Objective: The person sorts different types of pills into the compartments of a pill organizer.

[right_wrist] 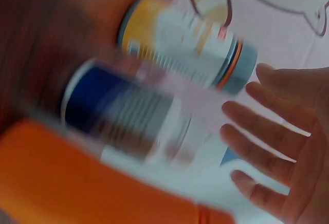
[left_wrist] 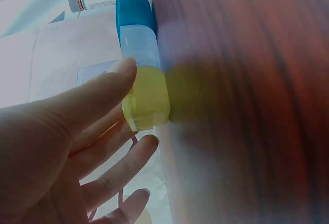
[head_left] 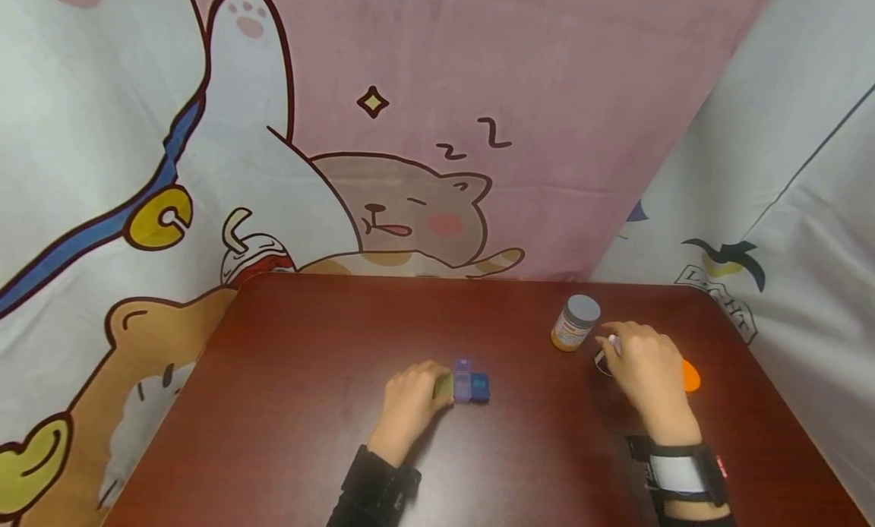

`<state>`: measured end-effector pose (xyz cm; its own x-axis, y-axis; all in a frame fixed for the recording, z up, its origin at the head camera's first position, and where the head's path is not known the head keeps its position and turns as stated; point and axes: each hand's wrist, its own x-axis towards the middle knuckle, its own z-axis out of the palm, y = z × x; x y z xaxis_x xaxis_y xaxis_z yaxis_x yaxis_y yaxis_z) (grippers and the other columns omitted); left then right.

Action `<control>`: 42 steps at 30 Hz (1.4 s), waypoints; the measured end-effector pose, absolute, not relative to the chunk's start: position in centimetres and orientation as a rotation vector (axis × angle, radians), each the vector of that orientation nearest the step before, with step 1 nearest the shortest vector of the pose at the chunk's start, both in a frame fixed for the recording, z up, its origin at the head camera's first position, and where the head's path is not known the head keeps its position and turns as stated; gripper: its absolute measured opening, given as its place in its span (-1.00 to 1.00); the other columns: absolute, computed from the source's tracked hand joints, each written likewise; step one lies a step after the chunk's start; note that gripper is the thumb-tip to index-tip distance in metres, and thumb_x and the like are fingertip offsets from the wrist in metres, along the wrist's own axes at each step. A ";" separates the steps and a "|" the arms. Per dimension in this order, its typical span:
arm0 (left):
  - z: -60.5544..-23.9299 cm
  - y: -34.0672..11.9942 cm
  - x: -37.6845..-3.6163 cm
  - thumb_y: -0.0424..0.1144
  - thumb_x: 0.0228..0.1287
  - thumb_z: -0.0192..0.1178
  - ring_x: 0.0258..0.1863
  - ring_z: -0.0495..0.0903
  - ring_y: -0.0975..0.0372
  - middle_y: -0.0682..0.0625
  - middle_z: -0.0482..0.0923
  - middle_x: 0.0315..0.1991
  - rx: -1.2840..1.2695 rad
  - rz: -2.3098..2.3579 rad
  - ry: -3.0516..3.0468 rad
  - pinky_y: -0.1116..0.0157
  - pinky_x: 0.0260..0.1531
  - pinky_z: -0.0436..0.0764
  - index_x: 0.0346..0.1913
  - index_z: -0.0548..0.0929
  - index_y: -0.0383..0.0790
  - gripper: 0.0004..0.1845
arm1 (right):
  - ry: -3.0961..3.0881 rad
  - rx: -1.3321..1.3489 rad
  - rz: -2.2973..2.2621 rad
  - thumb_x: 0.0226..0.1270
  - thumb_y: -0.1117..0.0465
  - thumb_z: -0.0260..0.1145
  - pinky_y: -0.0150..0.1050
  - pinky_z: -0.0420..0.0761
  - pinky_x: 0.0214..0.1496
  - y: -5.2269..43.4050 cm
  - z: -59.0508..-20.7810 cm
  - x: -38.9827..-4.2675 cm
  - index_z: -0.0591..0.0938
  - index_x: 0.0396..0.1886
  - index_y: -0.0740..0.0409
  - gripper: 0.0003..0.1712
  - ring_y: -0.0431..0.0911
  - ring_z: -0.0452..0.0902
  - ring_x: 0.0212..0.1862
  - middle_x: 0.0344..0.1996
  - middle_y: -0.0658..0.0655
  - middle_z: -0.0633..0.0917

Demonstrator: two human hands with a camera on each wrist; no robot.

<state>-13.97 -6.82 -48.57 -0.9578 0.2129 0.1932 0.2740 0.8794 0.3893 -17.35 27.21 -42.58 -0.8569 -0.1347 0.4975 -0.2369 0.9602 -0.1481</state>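
Near the table's middle, my left hand [head_left: 406, 402] pinches the yellow compartment [left_wrist: 149, 100] of a small pill organizer, thumb on its near face. A translucent purple compartment [head_left: 462, 386] with a raised lid and a blue one [head_left: 480, 388] adjoin it. My right hand [head_left: 645, 364] is over the table's right side, partly covering a bottle [right_wrist: 118, 111] with a blue label and whitish top. In the right wrist view its fingers are spread, held apart from that bottle. A supplement jar [head_left: 576, 323] with a grey lid and yellow base stands just left of this hand.
An orange container [right_wrist: 87, 178] stands right of the blue-labelled bottle, mostly behind the right hand in the head view. A small pink-red item [head_left: 721, 466] lies by the right wrist. Printed cloth [head_left: 581, 132] hangs behind the brown table [head_left: 287, 405].
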 end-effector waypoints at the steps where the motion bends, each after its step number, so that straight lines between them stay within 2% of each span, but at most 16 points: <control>1: -48.6 -6.8 -14.0 -0.09 0.01 0.62 -0.05 0.77 0.10 0.04 0.80 -0.04 -0.379 -0.633 -2.902 0.05 -0.11 0.75 -0.02 0.82 -0.09 -0.57 | -2.632 0.237 0.274 0.18 0.28 0.57 0.28 0.61 -0.29 27.7 -42.5 -17.4 0.76 -0.13 0.37 -0.69 0.35 0.66 -0.30 -0.27 0.39 0.77; 5: -48.8 -6.8 -14.0 -0.08 0.01 0.62 -0.07 0.77 0.12 0.05 0.80 -0.05 -0.381 -0.627 -2.895 0.07 -0.14 0.75 -0.02 0.82 -0.08 -0.57 | -2.731 0.158 0.246 0.21 0.21 0.55 0.35 0.60 -0.22 28.9 -42.4 -17.6 0.71 -0.06 0.43 -0.58 0.44 0.64 -0.22 -0.17 0.48 0.73; 9: -48.8 -6.8 -13.9 -0.08 0.00 0.63 -0.09 0.77 0.13 0.05 0.80 -0.07 -0.375 -0.626 -2.895 0.09 -0.16 0.75 -0.04 0.82 -0.08 -0.58 | -2.768 0.136 0.227 0.18 0.22 0.55 0.35 0.61 -0.24 29.3 -42.6 -17.7 0.68 -0.06 0.46 -0.56 0.46 0.63 -0.24 -0.18 0.51 0.71; 16: -48.6 -6.7 -13.9 -0.08 0.00 0.63 -0.09 0.77 0.12 0.04 0.80 -0.06 -0.370 -0.642 -2.903 0.07 -0.15 0.75 -0.03 0.81 -0.08 -0.57 | -2.786 0.122 0.246 0.14 0.28 0.56 0.31 0.59 -0.32 29.4 -42.7 -18.0 0.67 -0.08 0.46 -0.58 0.42 0.62 -0.33 -0.28 0.48 0.70; 28: -48.7 -6.8 -13.9 -0.09 0.01 0.62 -0.07 0.77 0.11 0.03 0.80 -0.04 -0.368 -0.640 -2.910 0.04 -0.11 0.75 -0.02 0.81 -0.08 -0.57 | -2.827 0.118 0.270 0.14 0.26 0.57 0.33 0.59 -0.22 29.4 -42.8 -18.1 0.69 -0.07 0.45 -0.57 0.38 0.62 -0.32 -0.25 0.46 0.72; 42: -48.5 -6.8 -14.0 -0.09 0.00 0.63 -0.07 0.77 0.09 0.03 0.80 -0.04 -0.375 -0.633 -2.903 0.05 -0.12 0.75 -0.02 0.82 -0.08 -0.57 | -2.728 0.239 0.248 0.01 0.26 0.64 0.24 0.60 -0.35 26.7 -42.5 -15.6 0.76 -0.17 0.34 -0.62 0.32 0.62 -0.40 -0.29 0.34 0.77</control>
